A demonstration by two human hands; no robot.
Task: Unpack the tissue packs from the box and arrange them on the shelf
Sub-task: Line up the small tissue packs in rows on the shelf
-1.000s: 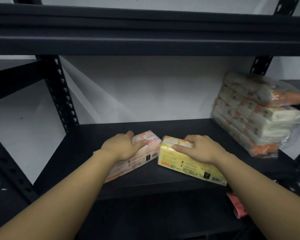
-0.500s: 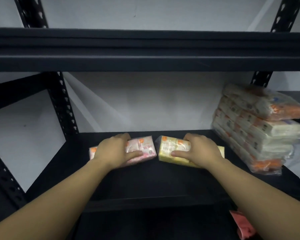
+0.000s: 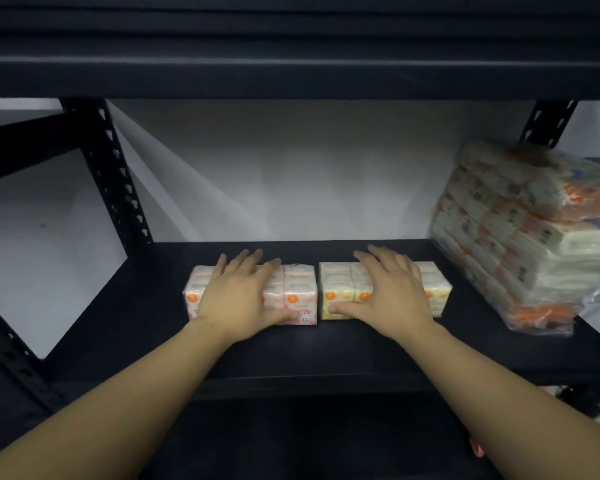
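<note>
Pressing two tissue packs into line on a black metal shelf point(image 3: 326, 355), a person works left to right: the left hand point(image 3: 238, 296) lies flat and spread over the pink tissue pack point(image 3: 300, 294), the right hand point(image 3: 392, 292) likewise splayed atop the yellow tissue pack point(image 3: 336, 292) just beside it, apparently squaring their fronts. Right of the yellow pack, well apart, leans a stack of plastic-wrapped tissue bundles point(image 3: 534, 244).
</note>
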